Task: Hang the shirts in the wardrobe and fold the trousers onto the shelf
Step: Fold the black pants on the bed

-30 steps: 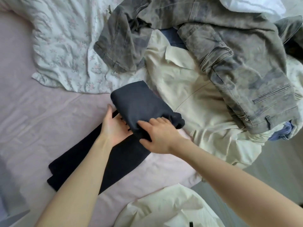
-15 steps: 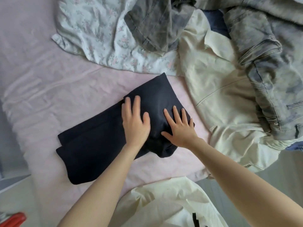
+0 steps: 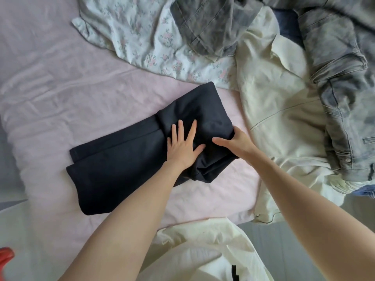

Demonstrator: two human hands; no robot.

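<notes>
Trousers: we see the dark navy trousers (image 3: 129, 159) lying partly folded on the pink bedsheet (image 3: 60, 94), with the thick folded end toward the right and the flatter legs running out to the lower left.
Left hand: our left hand (image 3: 182, 147) lies flat on the folded end, its fingers straight and spread, pressing the cloth down and gripping nothing.
Right hand: our right hand (image 3: 237, 142) is at the right edge of the fold, thumb on top and fingers wrapped round the edge, grasping the trousers.
Beside the fold: a cream shirt (image 3: 280, 122) lies just right of the trousers; grey jeans (image 3: 341, 94) lie over it.
Farther up: a floral shirt (image 3: 146, 37) lies beyond the trousers.
</notes>
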